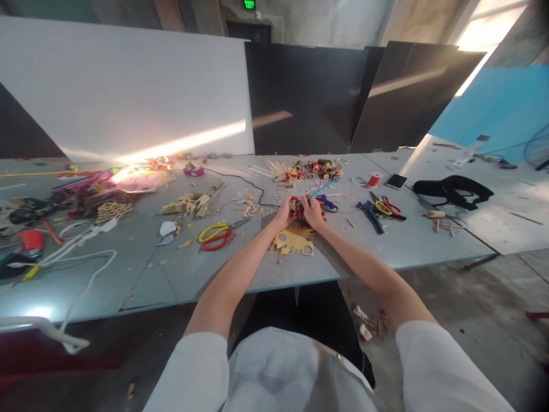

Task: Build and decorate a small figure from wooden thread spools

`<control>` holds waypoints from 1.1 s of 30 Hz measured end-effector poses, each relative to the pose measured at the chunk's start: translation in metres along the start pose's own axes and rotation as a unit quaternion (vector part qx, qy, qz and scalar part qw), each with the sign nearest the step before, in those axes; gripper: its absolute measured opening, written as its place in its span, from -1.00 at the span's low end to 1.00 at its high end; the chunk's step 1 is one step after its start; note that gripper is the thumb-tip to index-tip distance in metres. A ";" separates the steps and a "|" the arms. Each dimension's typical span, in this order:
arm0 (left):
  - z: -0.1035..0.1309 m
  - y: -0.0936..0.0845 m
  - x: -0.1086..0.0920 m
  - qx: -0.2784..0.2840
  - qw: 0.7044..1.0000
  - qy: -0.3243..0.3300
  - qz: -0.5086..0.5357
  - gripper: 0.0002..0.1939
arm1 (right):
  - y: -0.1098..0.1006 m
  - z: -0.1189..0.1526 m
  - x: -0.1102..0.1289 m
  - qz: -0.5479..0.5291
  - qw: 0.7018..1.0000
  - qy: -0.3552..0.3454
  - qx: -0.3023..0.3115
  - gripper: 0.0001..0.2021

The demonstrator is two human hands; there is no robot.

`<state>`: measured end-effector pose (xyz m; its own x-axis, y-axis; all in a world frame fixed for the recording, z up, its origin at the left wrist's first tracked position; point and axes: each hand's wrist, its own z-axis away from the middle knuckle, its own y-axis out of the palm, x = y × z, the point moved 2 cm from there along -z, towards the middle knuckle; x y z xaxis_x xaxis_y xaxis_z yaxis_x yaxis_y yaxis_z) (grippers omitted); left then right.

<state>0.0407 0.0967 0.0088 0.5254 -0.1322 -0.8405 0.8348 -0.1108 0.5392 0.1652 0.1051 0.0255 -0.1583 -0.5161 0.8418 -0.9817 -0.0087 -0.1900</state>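
Observation:
Over the table's near edge, my left hand (284,215) is closed around a small tan and red piece (294,202), which looks like bamboo or wood. Close beside it, my right hand (313,212) grips a long thin blue pencil-like stick (322,187). The stick slants up and away to the right, its lower end at the small piece. Fingers hide much of the small piece. Below both hands lies a tan cut-out sheet (294,240) with round holes. A blue tool (326,202), partly hidden, rests just past my right hand.
Scissors with yellow and red handles (217,236) lie to the left. Behind my hands are several red-and-tan rolls (319,169) and thin sticks (278,166). Rightward lie pliers (372,216), more scissors (386,206), red thread (374,179), a phone (396,181) and a black item (454,190).

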 end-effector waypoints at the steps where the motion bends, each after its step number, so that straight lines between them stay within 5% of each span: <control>1: 0.001 0.000 0.000 -0.002 1.000 0.002 0.001 -0.37 | 0.000 0.000 -0.001 0.002 1.000 0.002 0.001 -0.45; 33: 0.002 0.001 -0.002 -0.031 0.999 -0.018 0.009 -0.42 | 0.003 0.000 -0.005 -0.007 1.000 0.027 0.007 -0.45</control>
<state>0.0401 0.0952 0.0113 0.5353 -0.1684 -0.8277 0.8344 -0.0469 0.5492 0.1631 0.1073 0.0210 -0.1506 -0.4693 0.8701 -0.9824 -0.0272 -0.1848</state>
